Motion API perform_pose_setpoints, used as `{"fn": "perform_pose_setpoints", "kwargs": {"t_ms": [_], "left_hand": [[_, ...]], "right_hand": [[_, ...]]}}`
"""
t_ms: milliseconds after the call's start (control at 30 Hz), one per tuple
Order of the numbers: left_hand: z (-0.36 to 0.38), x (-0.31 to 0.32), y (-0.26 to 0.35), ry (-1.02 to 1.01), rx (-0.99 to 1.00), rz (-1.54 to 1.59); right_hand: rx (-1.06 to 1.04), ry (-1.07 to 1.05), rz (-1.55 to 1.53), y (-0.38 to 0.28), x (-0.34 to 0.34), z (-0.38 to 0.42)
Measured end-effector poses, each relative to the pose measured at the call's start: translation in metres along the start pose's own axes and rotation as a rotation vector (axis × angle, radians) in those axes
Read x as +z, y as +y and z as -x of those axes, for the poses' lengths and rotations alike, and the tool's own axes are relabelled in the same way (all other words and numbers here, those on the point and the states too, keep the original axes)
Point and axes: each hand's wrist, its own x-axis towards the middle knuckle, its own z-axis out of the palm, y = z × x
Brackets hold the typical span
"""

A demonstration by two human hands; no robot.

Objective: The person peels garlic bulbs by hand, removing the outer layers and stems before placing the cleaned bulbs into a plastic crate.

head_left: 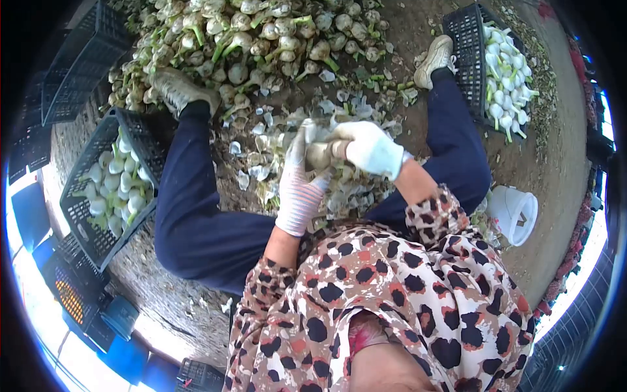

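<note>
Between my legs, both gloved hands meet over loose garlic skins (pixel 258 171). My left hand (pixel 302 189), in a striped glove, is closed around a garlic bulb (pixel 318 155) with brownish outer skin. From the right, my right hand (pixel 372 149), in a white glove, has its fingers closed at the bulb's stem side; motion blurs the fingertips, and what they grip is hard to make out. Beyond my hands lies a large heap of unpeeled garlic (pixel 274 39) with green stems.
At the left stands a dark crate (pixel 85 225) with white peeled bulbs (pixel 112 186). Another crate (pixel 465 49) with peeled bulbs (pixel 506 78) is at the upper right. A white bucket (pixel 501 209) lies right of my leg. Empty crates (pixel 81 65) stand upper left.
</note>
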Motion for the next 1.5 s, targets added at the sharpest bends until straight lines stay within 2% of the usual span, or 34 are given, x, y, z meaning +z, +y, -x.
{"fn": "perform_pose_setpoints", "kwargs": {"t_ms": [33,67,100,133,167,200,333,400,467,567,800,867,900,967,1000,1067,1133,1200,1267,1333,1367,1400,1433,1467,1500], "left_hand": [[0.005,-0.003,0.011,-0.044,0.04,-0.039],[0.009,-0.007,0.025,-0.092,0.086,-0.076],[0.016,-0.006,0.043,-0.062,-0.091,0.323],[0.023,-0.004,0.059,-0.034,-0.267,0.724],[0.026,-0.007,0.068,-0.05,-0.235,0.841],[0.03,-0.009,0.073,-0.053,-0.221,0.841],[0.039,-0.016,0.085,-0.116,-0.148,0.744],[0.043,-0.016,0.091,-0.06,0.095,0.44],[0.047,-0.02,0.093,-0.08,0.081,0.515],[0.057,-0.025,0.103,-0.074,-0.082,0.63],[0.062,-0.031,0.112,-0.064,-0.144,0.83],[0.062,-0.028,0.114,-0.052,-0.145,0.835],[0.061,-0.027,0.109,-0.055,-0.143,0.835],[0.058,-0.026,0.094,0.059,0.187,0.169],[0.058,-0.026,0.095,0.057,0.188,0.169],[0.059,-0.026,0.101,0.08,0.29,-0.105],[0.063,-0.024,0.1,0.068,0.235,0.012],[0.065,-0.021,0.105,0.005,0.02,0.543],[0.066,-0.021,0.106,0.004,0.082,0.511],[0.066,-0.026,0.11,-0.009,-0.107,0.62],[0.064,-0.037,0.102,-0.098,-0.169,0.597],[0.061,-0.034,0.096,-0.198,-0.203,0.896],[0.057,-0.032,0.093,-0.285,-0.213,1.034],[0.054,-0.032,0.091,-0.374,-0.222,1.169],[0.053,-0.034,0.089,-0.371,-0.221,1.167]], "right_hand": [[-0.005,0.003,-0.004,-0.012,0.005,0.014],[0.099,0.032,-0.3,-0.022,0.009,0.027],[0.196,0.061,-0.591,-0.029,0.011,0.037],[0.041,0.056,-0.781,-0.028,0.009,0.048],[-0.051,0.071,-0.835,-0.03,0.014,0.052],[-0.143,0.083,-0.888,-0.033,0.021,0.055],[-0.134,0.136,-0.974,-0.052,0.04,0.067],[-0.249,0.113,-1.026,-0.051,0.046,0.07],[-0.225,0.093,-0.996,-0.057,0.041,0.073],[-0.242,0.04,-1.031,-0.063,0.04,0.081],[-0.233,-0.068,-1.036,-0.069,0.033,0.092],[-0.088,-0.02,-1.202,-0.075,0.034,0.094],[-0.091,-0.017,-1.201,-0.076,0.033,0.095],[-0.176,0.088,-0.801,-0.077,0.033,0.094],[-0.176,0.09,-0.801,-0.075,0.035,0.094],[-0.227,0.149,-0.765,-0.069,0.04,0.092],[-0.245,0.184,-0.696,-0.068,0.042,0.092],[-0.282,0.245,-0.555,-0.067,0.044,0.091],[-0.32,0.276,-0.545,-0.062,0.047,0.086],[-0.318,0.286,-0.467,-0.061,0.047,0.084],[-0.317,0.287,-0.467,-0.063,0.047,0.083],[-0.44,0.364,-0.277,-0.065,0.048,0.08],[-0.562,0.435,-0.088,-0.067,0.048,0.078],[-0.565,0.433,-0.09,-0.066,0.049,0.078],[-0.441,0.377,-0.335,-0.063,0.049,0.079]]}}
